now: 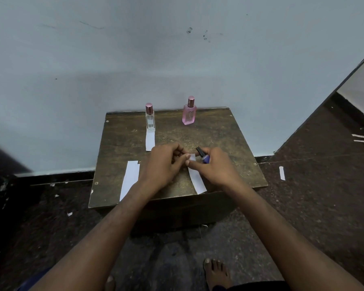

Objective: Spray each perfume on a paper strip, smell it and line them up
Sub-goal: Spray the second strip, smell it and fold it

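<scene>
Home rm: scuffed wall (pixel 135 49), dark floor (pixel 313 196), low wooden table (pixel 208 133).

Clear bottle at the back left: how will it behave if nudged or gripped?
The clear bottle looks tall and narrow on a small base, so a high push likely tips it. It appears to be smooth glass: probably slippery and breakable. Its base seems to sit on a paper strip, so it may slide.

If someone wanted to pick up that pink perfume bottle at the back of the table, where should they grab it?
Probably around the flat body of the pink perfume bottle, below its narrow rose-gold cap. It stands upright near the table's far edge, close to the wall, so a hand should come from the front, thumb on one side and fingers on the other. The cap is slimmer and might pull off.
</scene>
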The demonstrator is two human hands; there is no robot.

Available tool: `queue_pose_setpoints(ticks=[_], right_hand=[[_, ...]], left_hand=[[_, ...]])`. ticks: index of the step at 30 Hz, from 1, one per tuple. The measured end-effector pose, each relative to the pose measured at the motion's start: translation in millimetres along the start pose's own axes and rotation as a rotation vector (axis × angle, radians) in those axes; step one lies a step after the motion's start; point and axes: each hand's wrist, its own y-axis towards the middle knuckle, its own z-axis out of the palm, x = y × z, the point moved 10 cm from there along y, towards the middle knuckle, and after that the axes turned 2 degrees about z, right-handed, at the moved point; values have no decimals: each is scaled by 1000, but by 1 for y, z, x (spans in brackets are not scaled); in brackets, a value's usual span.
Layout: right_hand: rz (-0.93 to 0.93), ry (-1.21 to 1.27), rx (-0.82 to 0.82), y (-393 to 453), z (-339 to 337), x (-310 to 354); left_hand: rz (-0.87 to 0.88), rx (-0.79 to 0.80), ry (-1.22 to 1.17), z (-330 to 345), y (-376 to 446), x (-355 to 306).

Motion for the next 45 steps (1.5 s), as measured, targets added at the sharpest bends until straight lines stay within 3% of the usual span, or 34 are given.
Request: queue_pose_setpoints(ticks=[4,7,12,19,38,45], right_hand=[[57,214,10,-4,-2,2],[83,312,54,-10,0,7],[68,304,84,-20,6,14],[-80,125,89,-36,9,36],[-284,47,100,-106,26,77],[-315,88,48,-133,37,94]], left_hand=[[27,-76,-134,-18,-7,-3],[136,-128,-48,-37,-19,-16],[264,-178,308,-53,-38,-33],[357,-191,471,-59,-58,-44],[375,-61,647,-67,-117,-54],[336,-76,538,-88,-147,-54]])
